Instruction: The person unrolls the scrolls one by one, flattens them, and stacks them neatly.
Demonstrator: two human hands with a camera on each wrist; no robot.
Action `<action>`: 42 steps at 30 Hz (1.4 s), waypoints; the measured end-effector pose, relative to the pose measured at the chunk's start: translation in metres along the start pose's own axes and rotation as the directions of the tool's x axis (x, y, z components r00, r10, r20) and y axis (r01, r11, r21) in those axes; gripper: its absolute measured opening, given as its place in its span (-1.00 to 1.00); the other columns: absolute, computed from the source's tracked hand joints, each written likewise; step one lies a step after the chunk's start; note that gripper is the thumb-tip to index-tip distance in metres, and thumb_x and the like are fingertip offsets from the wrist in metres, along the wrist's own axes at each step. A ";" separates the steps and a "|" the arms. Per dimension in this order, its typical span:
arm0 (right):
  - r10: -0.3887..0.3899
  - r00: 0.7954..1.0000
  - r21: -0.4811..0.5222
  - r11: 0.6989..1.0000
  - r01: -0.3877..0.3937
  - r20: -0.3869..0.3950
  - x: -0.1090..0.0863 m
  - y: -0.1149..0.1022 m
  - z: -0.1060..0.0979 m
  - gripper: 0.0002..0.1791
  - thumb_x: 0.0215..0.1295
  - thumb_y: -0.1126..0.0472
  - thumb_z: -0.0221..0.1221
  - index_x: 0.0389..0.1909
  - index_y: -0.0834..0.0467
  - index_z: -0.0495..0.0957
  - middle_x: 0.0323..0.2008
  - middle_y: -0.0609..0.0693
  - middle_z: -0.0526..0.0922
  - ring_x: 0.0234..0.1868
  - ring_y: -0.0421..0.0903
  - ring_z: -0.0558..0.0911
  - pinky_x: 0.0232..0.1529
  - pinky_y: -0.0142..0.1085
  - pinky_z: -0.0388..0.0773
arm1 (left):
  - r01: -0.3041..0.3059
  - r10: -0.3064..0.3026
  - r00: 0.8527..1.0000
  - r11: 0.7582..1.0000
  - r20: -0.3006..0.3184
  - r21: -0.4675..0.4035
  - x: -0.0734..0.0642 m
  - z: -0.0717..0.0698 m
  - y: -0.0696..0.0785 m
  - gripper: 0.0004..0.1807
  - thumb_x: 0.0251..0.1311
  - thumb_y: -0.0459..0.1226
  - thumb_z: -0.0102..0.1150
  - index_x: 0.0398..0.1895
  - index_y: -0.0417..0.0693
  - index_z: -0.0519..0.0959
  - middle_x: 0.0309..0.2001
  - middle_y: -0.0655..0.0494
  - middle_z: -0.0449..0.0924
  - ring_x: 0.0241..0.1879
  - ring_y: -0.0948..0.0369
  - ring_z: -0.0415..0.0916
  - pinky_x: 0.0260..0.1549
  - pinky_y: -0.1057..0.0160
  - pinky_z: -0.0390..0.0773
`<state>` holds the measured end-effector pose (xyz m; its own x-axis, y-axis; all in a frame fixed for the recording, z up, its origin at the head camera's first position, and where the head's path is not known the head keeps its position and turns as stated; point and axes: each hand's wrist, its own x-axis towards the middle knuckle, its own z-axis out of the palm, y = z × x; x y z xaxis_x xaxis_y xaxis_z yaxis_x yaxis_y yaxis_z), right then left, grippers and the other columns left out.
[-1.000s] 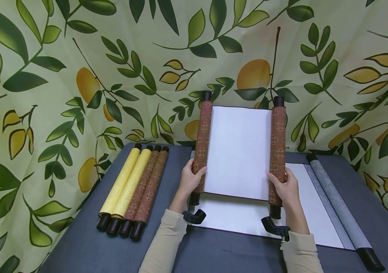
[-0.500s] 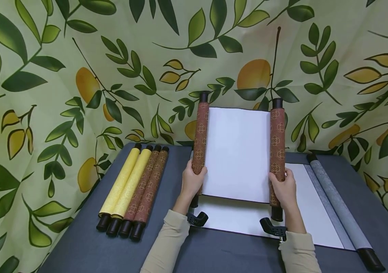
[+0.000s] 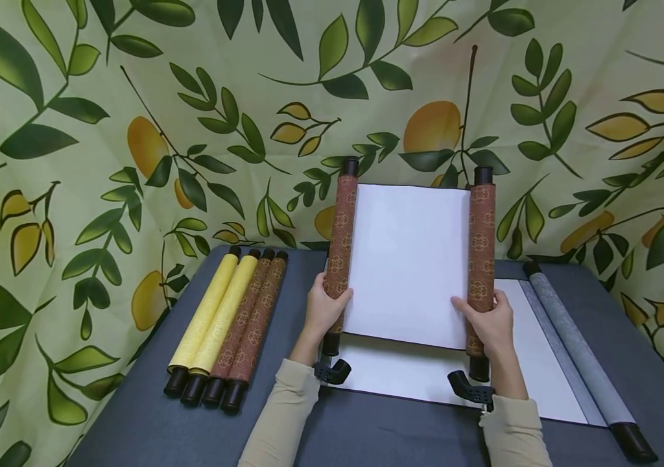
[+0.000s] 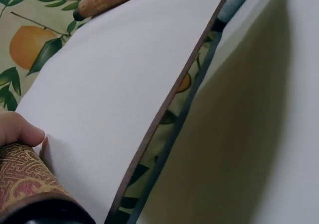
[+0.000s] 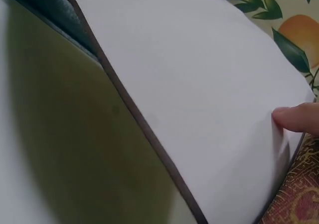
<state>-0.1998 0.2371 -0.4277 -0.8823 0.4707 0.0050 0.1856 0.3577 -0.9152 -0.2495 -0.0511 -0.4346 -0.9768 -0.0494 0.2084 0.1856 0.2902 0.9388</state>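
A cloth backdrop printed with leaves and orange fruit stands behind a dark grey surface. Raised above the middle of that surface is a partly unrolled brown scroll, its blank white sheet spanning the gap between the left roller and the right roller. The left hand has its grip curled round the lower part of the left roller; the right hand grips the right roller at much the same height, its thumb lying on the sheet. Fingers behind the rollers are hidden.

Under it a blue-grey scroll lies spread on the surface, and well to the left two yellow scrolls and two rolled brown scrolls lie side by side.

The step looks like holding the sheet out between its rollers. To do it well, I would pull lightly and equally with both hands, with the rollers parallel. The sheet's lower edge slopes a little down to the right, so raising the right side slightly should level it. Both holds are low, so the upper ends may splay; a hard thumb could crease the paper
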 end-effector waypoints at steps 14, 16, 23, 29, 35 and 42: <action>0.001 1.000 -0.008 1.000 -0.002 -0.013 0.002 0.002 -0.006 -0.34 0.27 0.12 0.18 0.30 0.32 0.22 0.11 0.29 0.44 -0.18 -0.08 0.49 -0.38 -0.47 0.38 | 0.011 0.000 0.995 0.995 0.105 -0.099 0.004 -0.014 -0.001 -0.49 0.18 -0.27 0.24 0.17 -0.29 0.41 -0.04 -0.30 0.57 -0.23 0.12 0.56 -0.30 0.27 0.56; -0.003 1.000 -0.010 1.000 0.003 -0.006 0.002 0.002 -0.006 -0.33 0.28 0.10 0.18 0.32 0.30 0.22 0.13 0.29 0.43 -0.13 -0.03 0.49 -0.37 -0.47 0.36 | 0.026 -0.014 0.994 0.994 0.113 -0.109 0.005 -0.017 0.000 -0.51 0.17 -0.29 0.24 0.14 -0.32 0.44 -0.06 -0.32 0.58 -0.27 0.16 0.54 -0.32 0.29 0.54; -0.003 1.000 -0.052 0.999 0.004 0.023 0.000 0.001 -0.012 -0.28 0.26 0.00 0.21 0.33 0.27 0.25 0.14 0.30 0.45 -0.09 0.03 0.49 -0.35 -0.43 0.36 | 0.070 -0.053 0.988 0.991 0.142 -0.117 0.002 -0.026 0.013 -0.54 0.16 -0.32 0.23 0.11 -0.36 0.44 -0.06 -0.32 0.56 -0.26 0.17 0.52 -0.31 0.31 0.51; 0.027 0.999 -0.066 0.998 -0.025 0.031 -0.001 -0.002 -0.020 -0.24 0.25 0.02 0.23 0.35 0.32 0.23 0.17 0.36 0.44 -0.13 -0.01 0.52 -0.38 -0.44 0.36 | 0.068 -0.048 0.986 0.990 0.162 -0.121 0.003 -0.028 0.013 -0.46 0.19 -0.32 0.22 0.22 -0.30 0.35 0.05 -0.31 0.52 -0.12 0.05 0.54 -0.21 0.24 0.54; 0.029 0.999 -0.042 0.999 -0.028 0.016 0.000 -0.004 -0.020 -0.29 0.31 0.11 0.16 0.38 0.31 0.16 0.20 0.40 0.42 -0.19 -0.08 0.53 -0.36 -0.41 0.40 | 0.050 -0.023 0.979 0.991 0.204 -0.128 0.003 -0.027 0.012 -0.35 0.28 -0.33 0.11 0.39 -0.29 0.14 0.18 -0.33 0.41 0.07 -0.11 0.48 -0.04 0.06 0.54; -0.028 0.999 -0.008 1.000 0.027 -0.036 0.003 -0.002 -0.014 -0.40 0.31 0.23 0.04 0.30 0.42 0.18 0.13 0.41 0.41 0.02 0.19 0.49 -0.29 -0.35 0.38 | 0.042 -0.017 0.985 0.989 0.172 -0.142 0.003 -0.020 0.013 -0.38 0.31 -0.36 -0.02 0.40 -0.31 0.07 0.14 -0.34 0.40 -0.02 0.01 0.48 -0.13 0.17 0.55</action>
<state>-0.1965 0.2489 -0.4201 -0.8709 0.4894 0.0449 0.1647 0.3767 -0.9116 -0.2474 -0.0661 -0.4163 -0.9836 0.1112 0.1423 0.1580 0.1490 0.9761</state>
